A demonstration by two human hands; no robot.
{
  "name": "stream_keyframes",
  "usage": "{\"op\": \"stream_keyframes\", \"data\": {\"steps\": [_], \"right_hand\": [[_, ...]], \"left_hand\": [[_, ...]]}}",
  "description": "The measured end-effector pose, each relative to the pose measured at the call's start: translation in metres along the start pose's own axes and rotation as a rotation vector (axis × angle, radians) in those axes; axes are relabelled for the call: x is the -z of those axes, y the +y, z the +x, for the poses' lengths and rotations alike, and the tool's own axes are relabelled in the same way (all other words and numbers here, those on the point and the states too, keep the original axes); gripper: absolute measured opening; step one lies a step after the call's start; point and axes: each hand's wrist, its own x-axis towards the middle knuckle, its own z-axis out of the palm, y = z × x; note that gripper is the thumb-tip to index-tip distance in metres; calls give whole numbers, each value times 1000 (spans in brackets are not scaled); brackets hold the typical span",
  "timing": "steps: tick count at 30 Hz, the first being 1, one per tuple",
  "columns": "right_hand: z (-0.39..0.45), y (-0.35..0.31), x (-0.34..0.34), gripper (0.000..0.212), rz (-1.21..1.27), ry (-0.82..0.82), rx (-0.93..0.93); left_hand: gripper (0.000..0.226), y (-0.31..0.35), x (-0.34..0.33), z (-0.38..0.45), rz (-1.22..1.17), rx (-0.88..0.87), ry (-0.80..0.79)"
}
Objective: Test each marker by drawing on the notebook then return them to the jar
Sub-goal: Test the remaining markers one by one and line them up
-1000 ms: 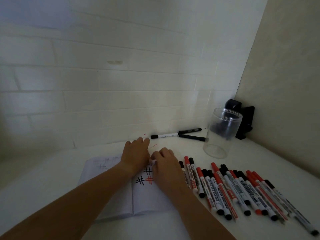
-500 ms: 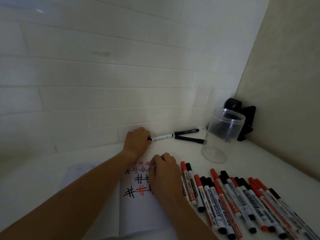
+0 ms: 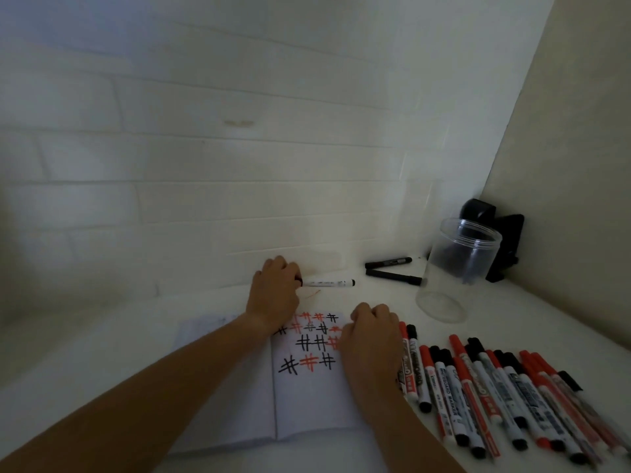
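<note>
The left hand (image 3: 275,290) is curling its fingers around one end of a white marker (image 3: 328,283) lying on the desk (image 3: 375,302) beyond the notebook (image 3: 307,397). The right hand (image 3: 370,339), fingers curled, is resting on the page; whether it is holding anything cannot be told. The marker is likely light, rigid and smooth: grip mid-barrel.

light: dim, grey room | brightest: wall (image 3: 273,199) just past the left hand (image 3: 275,291) | shadows: soft, dark in far corners | blur: a little soft everywhere | edges: lines bend, wide lens
</note>
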Motion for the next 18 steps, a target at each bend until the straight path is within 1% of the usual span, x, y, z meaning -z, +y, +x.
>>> {"op": "stream_keyframes", "data": {"steps": [2, 4, 6, 8, 10, 11, 12, 14, 16, 18], "right_hand": [[-3, -1, 3, 25, 35, 115, 95], [-6, -6, 8, 37, 100, 173, 254], [-12, -12, 11, 40, 151, 143, 391], [-19, -15, 8, 36, 190, 31, 462], [-23, -16, 8, 26, 203, -66, 505], [-25, -16, 9, 23, 186, -79, 533], [-27, -16, 11, 22, 163, -81, 565], [-29, -16, 12, 27, 144, -81, 629], [-29, -15, 12, 34, 137, -67, 662], [-29, -16, 11, 31, 108, 4, 691]], "left_hand": [[14, -1, 12, -12, -14, -40, -27], [16, -1, 25, -23, -39, -120, -72], [18, -1, 38, -36, -114, -234, -83], [22, 3, 51, -52, -223, -298, -89], [21, 7, 57, -68, -272, -305, -107], [20, 7, 58, -75, -263, -301, -111], [20, 5, 57, -82, -248, -284, -113], [19, 0, 54, -93, -251, -227, -125], [29, -3, 51, -103, -291, -194, -126], [38, 2, 52, -109, -288, -175, -118]]}}
